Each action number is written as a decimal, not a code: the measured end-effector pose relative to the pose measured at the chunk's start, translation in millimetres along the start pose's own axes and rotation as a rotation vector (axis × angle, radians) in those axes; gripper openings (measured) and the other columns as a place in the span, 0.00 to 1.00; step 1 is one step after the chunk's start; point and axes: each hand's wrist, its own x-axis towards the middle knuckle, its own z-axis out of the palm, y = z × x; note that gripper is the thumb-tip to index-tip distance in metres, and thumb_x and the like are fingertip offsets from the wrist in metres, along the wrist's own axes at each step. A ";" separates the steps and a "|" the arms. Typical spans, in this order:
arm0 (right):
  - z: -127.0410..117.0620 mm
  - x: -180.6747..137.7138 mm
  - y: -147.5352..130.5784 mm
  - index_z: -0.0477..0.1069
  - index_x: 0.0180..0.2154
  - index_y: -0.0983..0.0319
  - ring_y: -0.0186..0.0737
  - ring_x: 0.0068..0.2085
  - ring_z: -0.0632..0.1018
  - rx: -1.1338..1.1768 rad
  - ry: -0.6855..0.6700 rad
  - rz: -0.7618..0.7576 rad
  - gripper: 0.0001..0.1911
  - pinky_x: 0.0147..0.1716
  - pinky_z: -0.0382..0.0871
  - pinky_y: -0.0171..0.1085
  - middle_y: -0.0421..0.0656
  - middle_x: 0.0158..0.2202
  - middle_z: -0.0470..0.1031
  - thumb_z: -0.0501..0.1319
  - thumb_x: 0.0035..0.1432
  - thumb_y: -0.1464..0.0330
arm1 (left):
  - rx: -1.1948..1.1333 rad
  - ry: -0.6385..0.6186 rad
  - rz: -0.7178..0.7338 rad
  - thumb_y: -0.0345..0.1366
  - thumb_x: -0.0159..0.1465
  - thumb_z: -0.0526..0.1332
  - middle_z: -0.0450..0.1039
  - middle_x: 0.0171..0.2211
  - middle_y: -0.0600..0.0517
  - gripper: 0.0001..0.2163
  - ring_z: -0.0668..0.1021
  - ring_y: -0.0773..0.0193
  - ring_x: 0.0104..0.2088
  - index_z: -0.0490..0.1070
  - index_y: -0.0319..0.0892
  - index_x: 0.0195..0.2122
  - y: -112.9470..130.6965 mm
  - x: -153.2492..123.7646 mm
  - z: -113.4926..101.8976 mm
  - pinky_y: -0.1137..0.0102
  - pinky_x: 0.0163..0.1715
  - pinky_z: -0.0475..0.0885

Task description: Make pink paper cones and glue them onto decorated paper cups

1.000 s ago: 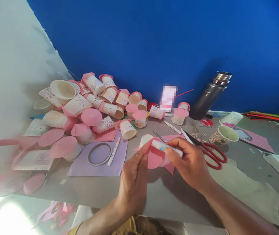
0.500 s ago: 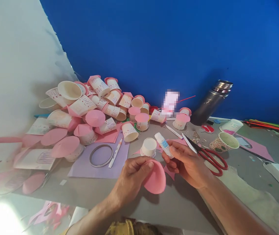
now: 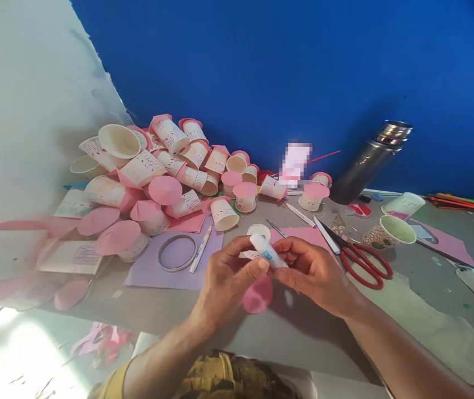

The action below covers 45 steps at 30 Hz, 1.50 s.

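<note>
Both my hands are together over the table's front, closed on a white and blue glue stick point(image 3: 266, 252). My left hand point(image 3: 227, 277) grips its white end, the thumb across the front. Fingers of my right hand point(image 3: 314, 272) pinch the other end of the tube. A round pink paper piece point(image 3: 258, 296) is just below the hands, seemingly on the grey table. Behind my fingers an upturned white paper cup point(image 3: 259, 229) shows only in part.
At the left is a heap of paper cups with pink paper tops point(image 3: 164, 191). A tape roll point(image 3: 177, 251) and a marker point(image 3: 200, 249) lie on purple paper point(image 3: 145, 271). Red-handled scissors point(image 3: 365, 265), a patterned cup point(image 3: 390, 231) and a dark flask point(image 3: 365, 166) are at the right.
The pink paper circle has left my left hand and is now below it. My left hand has moved up and right onto the glue stick, which my right hand still holds.
</note>
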 end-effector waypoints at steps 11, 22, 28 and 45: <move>-0.1 -1.6 7.4 0.75 0.34 0.61 0.31 0.24 0.63 -0.309 0.054 0.022 0.19 0.22 0.57 0.32 0.35 0.24 0.67 0.66 0.59 0.52 | -0.405 -0.076 0.002 0.34 0.59 0.71 0.78 0.32 0.52 0.05 0.76 0.65 0.35 0.82 0.40 0.36 -15.2 7.5 5.4 0.67 0.43 0.71; 2.4 3.4 7.5 0.75 0.31 0.63 0.29 0.21 0.66 0.055 -0.127 0.139 0.24 0.21 0.56 0.32 0.43 0.25 0.77 0.65 0.59 0.47 | -0.443 -0.175 -0.028 0.35 0.61 0.69 0.79 0.29 0.50 0.06 0.78 0.64 0.26 0.81 0.39 0.38 -9.6 6.7 0.4 0.65 0.35 0.73; 4.5 4.8 9.9 0.75 0.31 0.66 0.27 0.19 0.62 0.206 -0.182 0.207 0.29 0.20 0.50 0.32 0.45 0.22 0.76 0.65 0.56 0.44 | -0.478 -0.179 -0.057 0.37 0.58 0.72 0.76 0.26 0.51 0.09 0.78 0.63 0.29 0.81 0.38 0.36 -9.3 7.9 -1.8 0.67 0.36 0.73; 12.0 -10.5 3.5 0.73 0.30 0.61 0.32 0.24 0.64 -0.355 0.160 0.024 0.18 0.22 0.58 0.32 0.37 0.23 0.68 0.65 0.58 0.52 | -0.763 -0.121 -0.100 0.35 0.55 0.75 0.80 0.38 0.48 0.12 0.79 0.64 0.38 0.82 0.38 0.39 -14.3 9.1 4.6 0.68 0.45 0.72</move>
